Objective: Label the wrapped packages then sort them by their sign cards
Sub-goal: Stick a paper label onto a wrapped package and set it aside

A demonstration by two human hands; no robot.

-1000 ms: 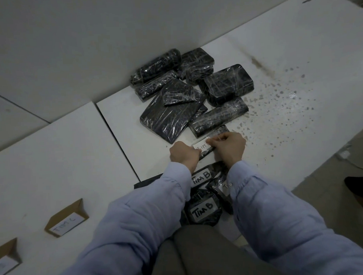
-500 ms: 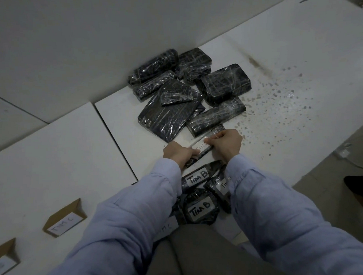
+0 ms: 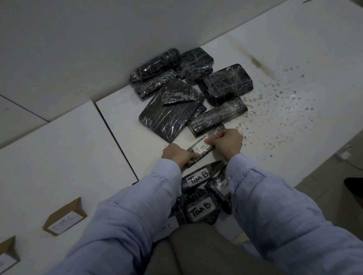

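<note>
Our left hand (image 3: 177,155) grips the near end of the slim black film-wrapped bar package (image 3: 217,130); our right hand (image 3: 226,142) pinches it at its white paper label (image 3: 200,148), marked TIM. It lies near the counter's (image 3: 121,119) front edge. We judge it light, stiff and slick, best held by its ends.
</note>
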